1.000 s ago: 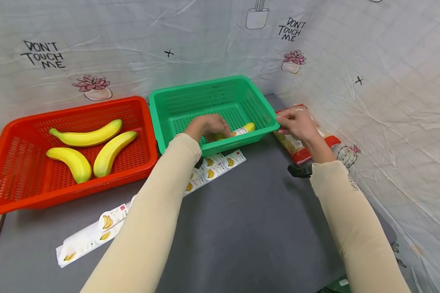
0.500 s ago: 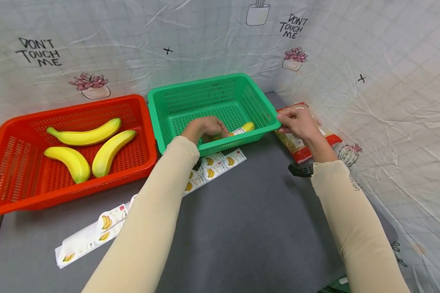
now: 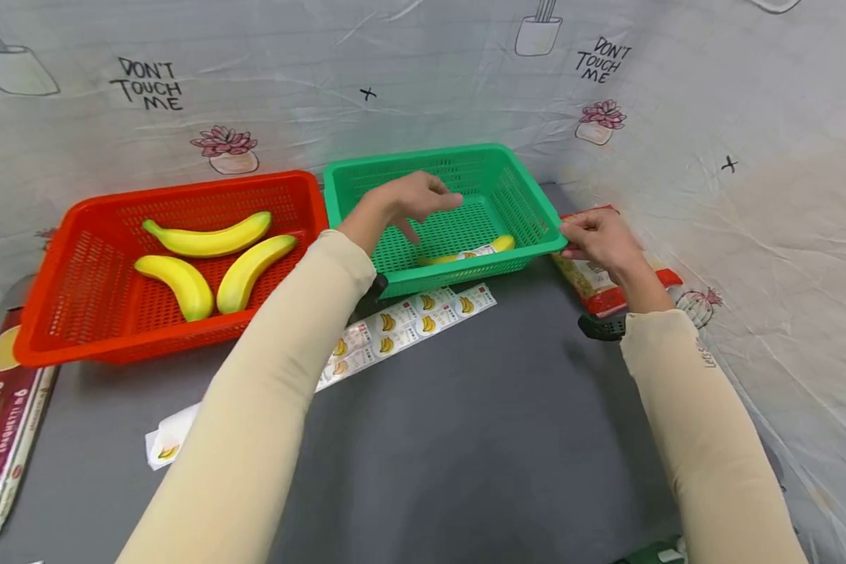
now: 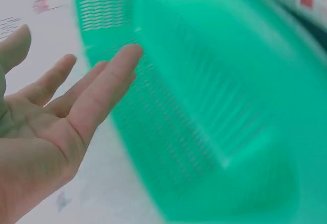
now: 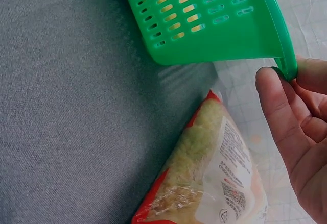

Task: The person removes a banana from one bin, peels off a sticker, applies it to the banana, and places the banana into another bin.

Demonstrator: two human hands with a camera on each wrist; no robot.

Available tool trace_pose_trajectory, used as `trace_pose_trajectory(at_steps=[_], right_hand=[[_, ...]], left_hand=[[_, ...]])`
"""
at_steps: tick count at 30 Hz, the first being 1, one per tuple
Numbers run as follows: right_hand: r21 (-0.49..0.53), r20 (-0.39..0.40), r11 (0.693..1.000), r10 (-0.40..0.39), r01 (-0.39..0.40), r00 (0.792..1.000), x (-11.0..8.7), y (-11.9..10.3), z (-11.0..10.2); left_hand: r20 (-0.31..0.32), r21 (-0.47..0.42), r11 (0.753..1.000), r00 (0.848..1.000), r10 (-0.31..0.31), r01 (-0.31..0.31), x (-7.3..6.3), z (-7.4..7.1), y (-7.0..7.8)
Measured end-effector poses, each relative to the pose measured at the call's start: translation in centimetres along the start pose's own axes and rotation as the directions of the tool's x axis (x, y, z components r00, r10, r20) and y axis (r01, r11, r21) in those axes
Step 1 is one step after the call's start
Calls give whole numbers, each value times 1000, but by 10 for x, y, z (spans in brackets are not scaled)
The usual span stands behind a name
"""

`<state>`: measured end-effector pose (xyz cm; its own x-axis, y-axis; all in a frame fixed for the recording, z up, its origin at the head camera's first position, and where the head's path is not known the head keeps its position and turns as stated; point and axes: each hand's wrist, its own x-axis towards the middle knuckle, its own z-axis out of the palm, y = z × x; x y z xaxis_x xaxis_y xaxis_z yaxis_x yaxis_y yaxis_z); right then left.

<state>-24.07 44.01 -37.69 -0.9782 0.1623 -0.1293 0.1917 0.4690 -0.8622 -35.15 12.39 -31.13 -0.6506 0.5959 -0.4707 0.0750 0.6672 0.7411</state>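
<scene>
My left hand hovers over the green plastic basket, its fingers extended and apart. In the left wrist view the same hand holds nothing, beside the blurred basket wall. Inside the basket lies one yellow banana with a white printed label round its middle. My right hand pinches the basket's right front corner rim; in the right wrist view the thumb and fingers of that hand grip the rim's edge from both sides.
Left of it, a red basket holds three bananas. Sheets of banana stickers lie in front of the green basket. A red-ended clear food bag sits right, a spaghetti pack far left. Patterned sheeting hangs behind.
My left hand has lifted off the labelled banana and its fingers have spread. The right hand stays on the rim. The head view has turned left, bringing the spaghetti pack more into sight.
</scene>
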Motion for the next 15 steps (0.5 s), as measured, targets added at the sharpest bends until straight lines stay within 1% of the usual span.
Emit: trace_pose_trajectory(at_steps=[2,4,6,8,9,11,13,15], right_hand=[[-27,10,1000,-9,9,1000,5,0,-6],[-56,15,998,-13,14,1000,9,0,-15],[-74,2,997,-6,6,1000,3,6,-31],[-77,-12,997,4,-5,1000,-3,12,-48],[-72,-18,997,11,-12,1000,-7,15,-57],[-57,-19,998,31,-32,999,-14,20,-74],[-49,-9,997,60,-61,998,-20,25,-89],[-46,15,995,92,-91,996,-25,29,-101]], left_hand=[[-44,-8,999,998,43,-43,-22,-11,4],[-97,-17,996,991,90,-92,-48,-23,5],[-150,-17,990,979,135,-139,-74,-34,3],[-232,-7,987,960,156,-162,-99,-47,-8],[-278,-6,987,948,155,-163,-112,-56,-18],[-364,-8,993,925,108,-119,-136,-75,-45],[-441,-18,999,897,26,-38,-159,-95,-81],[-496,-47,998,866,-64,47,-180,-112,-122]])
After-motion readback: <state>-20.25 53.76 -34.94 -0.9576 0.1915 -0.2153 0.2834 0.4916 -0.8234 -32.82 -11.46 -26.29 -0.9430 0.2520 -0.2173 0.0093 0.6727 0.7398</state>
